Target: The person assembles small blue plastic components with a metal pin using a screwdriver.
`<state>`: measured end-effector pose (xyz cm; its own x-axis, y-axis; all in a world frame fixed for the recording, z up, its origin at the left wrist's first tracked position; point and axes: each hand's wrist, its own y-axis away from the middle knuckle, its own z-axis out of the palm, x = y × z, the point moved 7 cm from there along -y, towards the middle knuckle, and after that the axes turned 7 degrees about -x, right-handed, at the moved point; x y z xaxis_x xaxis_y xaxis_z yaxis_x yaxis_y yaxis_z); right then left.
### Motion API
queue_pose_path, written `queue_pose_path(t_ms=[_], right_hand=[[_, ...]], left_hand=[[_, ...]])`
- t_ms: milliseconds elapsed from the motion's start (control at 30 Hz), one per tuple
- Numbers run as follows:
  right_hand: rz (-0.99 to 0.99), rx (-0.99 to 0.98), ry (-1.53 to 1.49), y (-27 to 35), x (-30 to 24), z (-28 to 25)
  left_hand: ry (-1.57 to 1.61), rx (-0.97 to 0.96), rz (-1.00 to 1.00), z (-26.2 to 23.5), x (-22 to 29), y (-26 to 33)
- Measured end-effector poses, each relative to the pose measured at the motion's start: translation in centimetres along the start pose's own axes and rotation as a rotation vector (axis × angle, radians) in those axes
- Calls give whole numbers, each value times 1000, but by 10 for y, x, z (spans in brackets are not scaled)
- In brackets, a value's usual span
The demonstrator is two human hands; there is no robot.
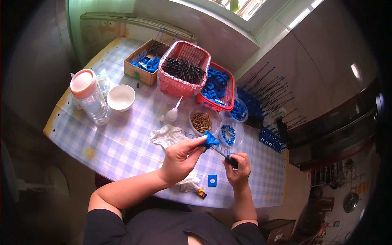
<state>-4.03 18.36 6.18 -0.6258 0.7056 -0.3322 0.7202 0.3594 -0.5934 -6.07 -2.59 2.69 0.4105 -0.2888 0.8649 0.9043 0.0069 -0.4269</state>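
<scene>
Between the fingertips of the left hand (pixel 179 157), a blue plastic part (pixel 210 139) sits pinched; the right hand (pixel 238 165), fingers closed around a screwdriver (pixel 227 157), could slip off it under angled pressure.

Daylight is admitted through the window (pixel 245 6) at top — the checked table (pixel 122 143) is evenly lit, shadows kept soft. Glare is seen at right; edges are bent and darkened by fisheye vignetting.
</scene>
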Motion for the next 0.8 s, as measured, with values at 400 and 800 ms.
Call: queue_pose_path(t_ms=[400,800], right_hand=[[400,-442,-603,13,36,17],[580,-608,-879,26,51,49]], left_hand=[[-56,-126,-137,4,-5,0],[226,-38,-283,5,-12,0]])
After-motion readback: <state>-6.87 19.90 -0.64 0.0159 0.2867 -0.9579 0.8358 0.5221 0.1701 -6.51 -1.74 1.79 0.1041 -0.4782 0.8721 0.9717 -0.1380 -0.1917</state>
